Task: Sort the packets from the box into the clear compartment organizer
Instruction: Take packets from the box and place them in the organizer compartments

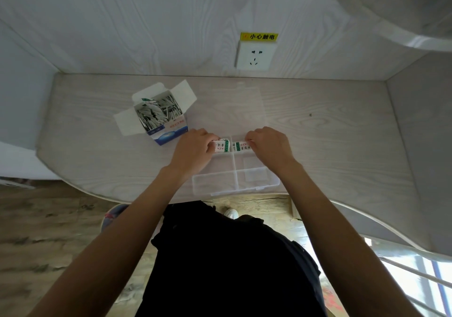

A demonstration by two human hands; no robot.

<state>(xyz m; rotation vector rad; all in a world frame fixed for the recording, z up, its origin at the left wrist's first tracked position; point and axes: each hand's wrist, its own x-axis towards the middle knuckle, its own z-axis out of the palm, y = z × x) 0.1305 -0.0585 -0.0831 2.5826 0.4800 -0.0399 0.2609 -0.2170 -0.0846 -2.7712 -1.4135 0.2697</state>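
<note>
1. Looking down from the head camera, both hands are seen at the far row of the clear compartment organizer (pixel 236 182), which sits at the near edge of the desk (pixel 330 125) with its transparent lid (pixel 238 107) laid open behind it.
2. A small stack of packets (pixel 223 145) is pinched by the curled fingers of the left hand (pixel 194 149) over the far-left compartment.
3. A second stack of packets (pixel 241 146) is held by the right hand (pixel 269 147), fingertips curled onto its right end, over the far-right compartment; whether either stack is already seated on the floor of its cell cannot be told.
4. The box (pixel 159 113) is left standing just to the left of the organizer, flaps open, with many packets visibly crammed inside, so the sorting is judged to be at an early stage; the near compartments appear unfilled.
5. Trouble from here is easily pictured: loose packets could fan out and slip over the middle divider if either pinch is released before the stack is squared against the walls.
6. The organizer is light and lies right at the desk edge, so a downward push off-centre could tip or slide it toward the person.
7. The box could be knocked by the left forearm on the next reach.
</note>
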